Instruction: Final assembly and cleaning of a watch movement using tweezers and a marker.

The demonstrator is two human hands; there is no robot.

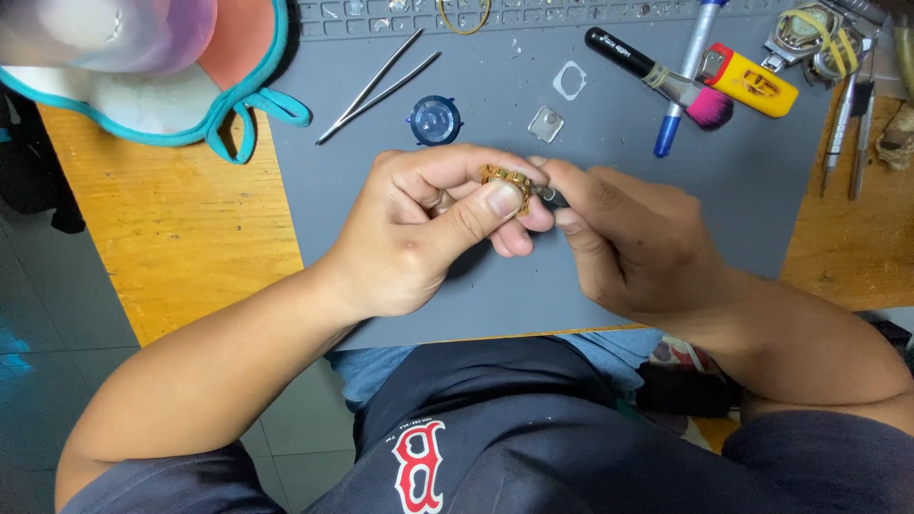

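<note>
Hands (428, 228) work over grey mat (762, 190) on yellow wooden table (171, 228), tiled floor (57, 362) beside.

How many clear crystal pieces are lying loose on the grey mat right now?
2, both on the grey mat above the hands: a square frame-like piece and a flat squarish crystal just below it. The left hand and right hand could hide others.

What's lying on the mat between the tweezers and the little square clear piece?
In the head view, a round dark blue watch part lies on the grey mat between the tweezers and the square clear piece.
</note>
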